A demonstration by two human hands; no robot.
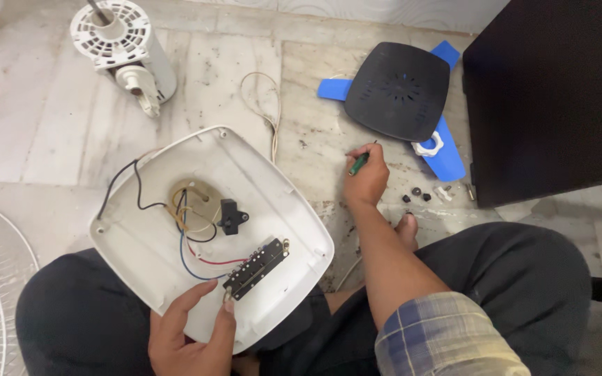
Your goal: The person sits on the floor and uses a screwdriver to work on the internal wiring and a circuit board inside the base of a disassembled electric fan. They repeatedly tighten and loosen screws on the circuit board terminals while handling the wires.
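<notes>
The opened white fan base (175, 202) was gripped by the left hand (189, 334), wiring exposed, while a green screwdriver (358, 163) was pinched in the right hand (367, 181).

A black square cover (398, 89) lies on the marble floor (50, 139), over blue fan blades (447, 157). Left of the cover a white cord (267, 104) loops; farther left stands a white fan motor (123, 49). Right of the cover rises a dark panel (552, 97). Below it, small black knobs (416, 193) lie scattered.
</notes>
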